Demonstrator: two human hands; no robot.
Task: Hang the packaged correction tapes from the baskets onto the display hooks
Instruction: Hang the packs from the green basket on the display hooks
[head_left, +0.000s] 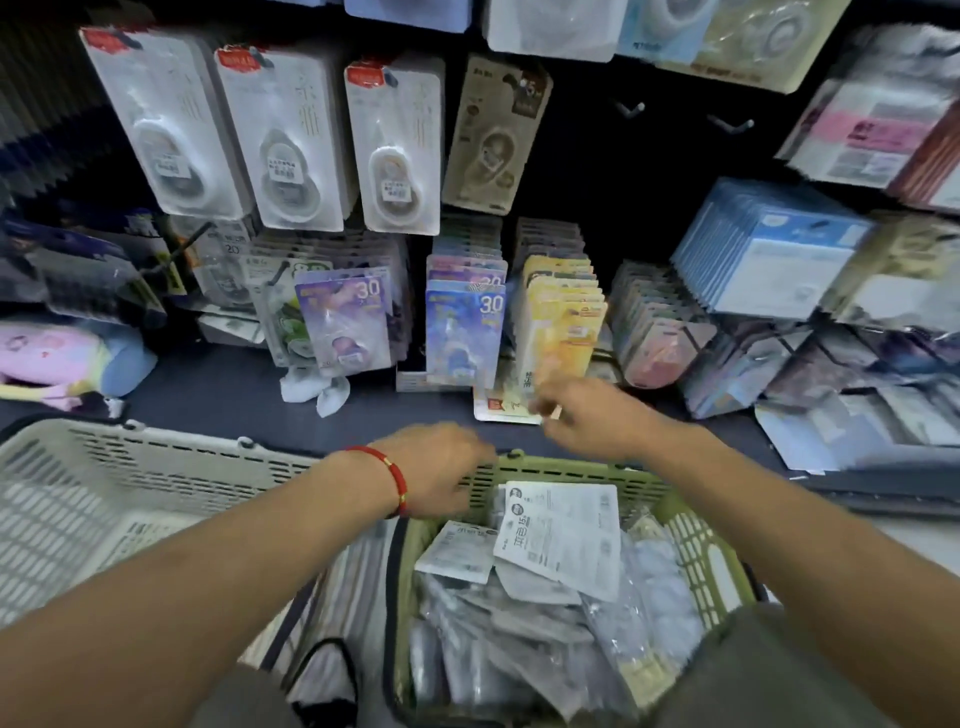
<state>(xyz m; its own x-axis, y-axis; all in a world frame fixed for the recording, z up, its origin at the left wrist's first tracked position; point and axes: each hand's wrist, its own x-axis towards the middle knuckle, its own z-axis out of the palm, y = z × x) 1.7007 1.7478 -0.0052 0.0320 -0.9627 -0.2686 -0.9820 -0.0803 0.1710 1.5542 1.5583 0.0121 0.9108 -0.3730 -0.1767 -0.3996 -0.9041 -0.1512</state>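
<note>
A green basket (696, 540) in front of me holds several packaged correction tapes (561, 530) in white and clear wrappers. My right hand (587, 415) reaches past the basket's far rim and pinches the edge of a yellow-and-white package (501, 408) lying on the dark shelf below the yellow row (561, 317). My left hand (441, 467), with a red cord on the wrist, hovers over the basket's far left corner; its fingers are blurred and curl downward, and I see nothing in them. Two bare display hooks (631, 109) stick out of the dark panel at upper right.
A white basket (104, 483) stands to the left of the green one. Rows of hung packages fill the panel: white ones (285, 145) above, purple (345, 322) and blue (465, 332) ones below. Stacks of packages (769, 254) crowd the right side. A pink plush item (52, 358) lies at left.
</note>
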